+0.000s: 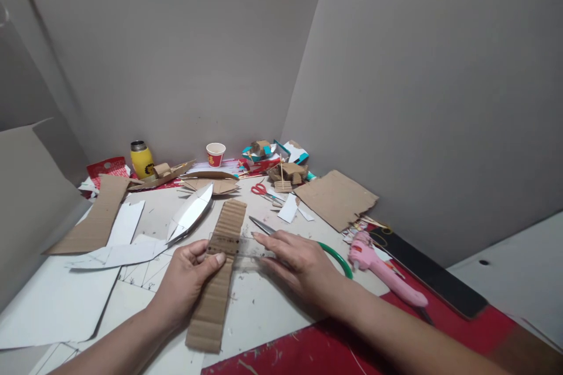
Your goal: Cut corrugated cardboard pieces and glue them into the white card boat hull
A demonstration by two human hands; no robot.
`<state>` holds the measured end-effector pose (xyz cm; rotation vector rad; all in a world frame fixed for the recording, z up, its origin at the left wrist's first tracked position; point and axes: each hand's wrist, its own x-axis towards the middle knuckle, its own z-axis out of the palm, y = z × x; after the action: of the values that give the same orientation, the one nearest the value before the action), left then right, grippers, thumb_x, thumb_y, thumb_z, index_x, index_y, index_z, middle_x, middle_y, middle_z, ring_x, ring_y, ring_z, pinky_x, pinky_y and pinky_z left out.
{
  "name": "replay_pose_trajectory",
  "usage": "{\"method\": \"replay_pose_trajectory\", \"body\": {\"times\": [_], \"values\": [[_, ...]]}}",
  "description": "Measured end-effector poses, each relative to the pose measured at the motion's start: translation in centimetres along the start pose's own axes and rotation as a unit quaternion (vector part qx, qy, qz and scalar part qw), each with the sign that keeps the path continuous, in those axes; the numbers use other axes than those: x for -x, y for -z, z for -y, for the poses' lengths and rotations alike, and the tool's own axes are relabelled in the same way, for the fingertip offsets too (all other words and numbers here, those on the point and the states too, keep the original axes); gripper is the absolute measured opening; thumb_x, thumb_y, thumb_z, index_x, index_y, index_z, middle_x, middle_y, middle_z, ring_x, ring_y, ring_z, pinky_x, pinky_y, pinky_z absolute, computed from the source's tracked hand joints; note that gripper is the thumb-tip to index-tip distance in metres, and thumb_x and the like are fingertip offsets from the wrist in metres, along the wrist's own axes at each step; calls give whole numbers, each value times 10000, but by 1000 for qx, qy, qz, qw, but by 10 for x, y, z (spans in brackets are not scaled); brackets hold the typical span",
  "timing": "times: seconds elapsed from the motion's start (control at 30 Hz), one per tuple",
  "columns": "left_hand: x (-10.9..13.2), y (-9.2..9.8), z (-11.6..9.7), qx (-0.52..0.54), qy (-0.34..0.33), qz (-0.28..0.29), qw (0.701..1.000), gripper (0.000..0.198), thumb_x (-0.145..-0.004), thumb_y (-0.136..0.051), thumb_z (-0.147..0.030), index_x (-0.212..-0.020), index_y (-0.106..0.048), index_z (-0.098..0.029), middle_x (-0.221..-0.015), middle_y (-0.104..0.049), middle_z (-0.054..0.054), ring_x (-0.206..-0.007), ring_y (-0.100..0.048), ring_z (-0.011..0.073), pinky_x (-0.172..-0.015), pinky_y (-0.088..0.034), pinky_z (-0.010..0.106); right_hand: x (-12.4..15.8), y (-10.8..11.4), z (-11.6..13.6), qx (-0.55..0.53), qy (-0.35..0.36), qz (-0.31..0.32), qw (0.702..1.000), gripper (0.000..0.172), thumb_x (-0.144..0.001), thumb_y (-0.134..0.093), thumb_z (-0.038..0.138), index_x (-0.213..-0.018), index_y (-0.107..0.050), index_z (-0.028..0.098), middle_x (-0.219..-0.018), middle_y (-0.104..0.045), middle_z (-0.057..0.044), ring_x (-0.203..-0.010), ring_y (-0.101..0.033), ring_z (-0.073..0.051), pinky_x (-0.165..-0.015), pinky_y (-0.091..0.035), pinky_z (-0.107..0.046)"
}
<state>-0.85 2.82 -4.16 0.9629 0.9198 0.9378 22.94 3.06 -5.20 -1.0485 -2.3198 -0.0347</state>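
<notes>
My left hand (187, 275) is closed around the edge of a long corrugated cardboard strip (210, 310), thumb on top. A clear plastic ruler (246, 249) lies across the strip, partly under that thumb. My right hand (303, 263) holds the ruler's right end, its index finger along the upper edge. Beneath the right hand is a pair of scissors with a green handle (336, 259); the blade tip points up and left past the fingers. A white, leaf-shaped paper-and-cardboard piece (192, 211) rests beyond the left hand.
A pink glue gun (382, 275) lies at right beside a long black board (431, 272). Farther back are red-handled scissors (259, 189), a flat cardboard sheet (336, 196), a paper cup (216, 155) and a yellow bottle (141, 161). White sheets (57, 299) and cut cardboard (94, 220) cover the left.
</notes>
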Motion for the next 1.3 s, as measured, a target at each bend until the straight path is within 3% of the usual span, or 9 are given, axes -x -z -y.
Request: {"method": "replay_pose_trajectory", "body": {"times": [1.03, 1.2, 1.3], "values": [[-2, 1, -1, 72, 26, 34, 997, 334, -785, -674, -200, -1112, -667, -133, -900, -753, 103, -675, -687, 202, -642, -516, 308, -3, 4, 0, 32, 0, 6, 999, 325, -935, -499, 253, -1244, -550, 164, -841, -625, -68, -711, -573, -168, -608, -457, -271], [-3, 2, 1, 76, 23, 30, 996, 320, -772, -687, -178, -1088, -665, -129, -872, -754, 94, -691, -689, 200, -672, -516, 313, -3, 4, 0, 0, -7, 0, 1000, 325, -930, -505, 243, -1244, -546, 174, -852, -635, -71, -719, -577, -164, -618, -463, -267], [-3, 3, 2, 79, 17, 41, 996, 303, -784, -681, -177, -1082, -652, -125, -850, -753, 94, -699, -688, 195, -695, -513, 318, -6, 7, 3, -60, -45, -31, 997, 347, -920, -526, 246, -1257, -539, 166, -844, -640, -66, -724, -576, -163, -654, -470, -281]]}}
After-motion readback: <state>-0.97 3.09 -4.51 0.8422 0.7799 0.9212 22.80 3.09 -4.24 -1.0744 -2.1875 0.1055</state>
